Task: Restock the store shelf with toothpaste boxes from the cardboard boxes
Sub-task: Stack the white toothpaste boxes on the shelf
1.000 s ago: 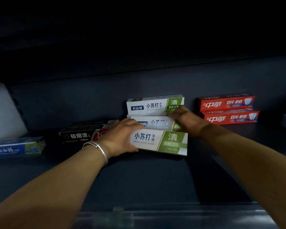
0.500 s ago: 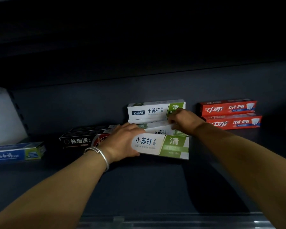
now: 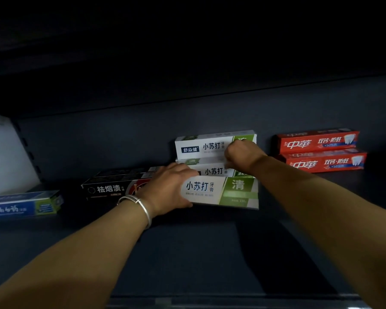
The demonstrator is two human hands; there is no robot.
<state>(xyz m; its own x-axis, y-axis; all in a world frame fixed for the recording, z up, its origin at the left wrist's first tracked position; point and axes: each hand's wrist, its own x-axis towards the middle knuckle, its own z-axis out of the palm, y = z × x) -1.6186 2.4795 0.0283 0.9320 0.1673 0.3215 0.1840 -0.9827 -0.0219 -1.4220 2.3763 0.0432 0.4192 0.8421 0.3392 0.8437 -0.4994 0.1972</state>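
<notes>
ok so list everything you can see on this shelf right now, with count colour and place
white-and-green toothpaste boxes: 3, white and green, shelf centre, two stacked behind, one in front
red toothpaste boxes: 2, red, stacked at right
black toothpaste boxes: at least 1, black, left of centre
blue toothpaste box: 1, blue and green, far left
shelf: 1, dark grey
bracelet: 1, silver, left wrist
left hand: grips front white-and-green box
right hand: curled at the stacked boxes' right end
</notes>
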